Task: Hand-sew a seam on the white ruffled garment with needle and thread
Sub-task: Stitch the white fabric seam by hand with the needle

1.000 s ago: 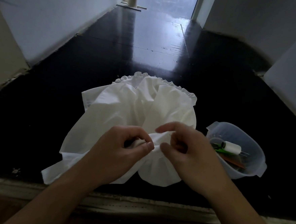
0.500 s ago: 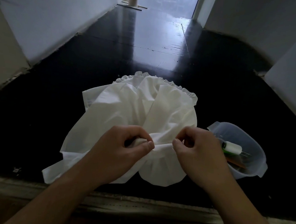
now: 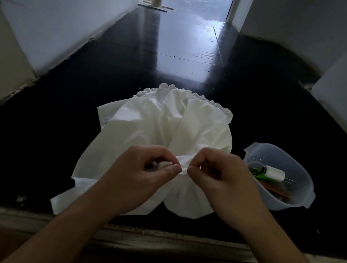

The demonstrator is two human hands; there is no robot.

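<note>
The white garment (image 3: 158, 134) is lying on the dark floor (image 3: 68, 95), left of a plastic tub (image 3: 299, 199). The left hand (image 3: 144, 176) and right hand (image 3: 216, 175) are both pinching its near fold, fingers curled, almost touching each other

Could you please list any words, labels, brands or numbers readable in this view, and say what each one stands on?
None can be read.
White garment: plain, no print shows.
Thread spool in the plastic tub: no label shows.
Walls and floor: no signs.
</note>
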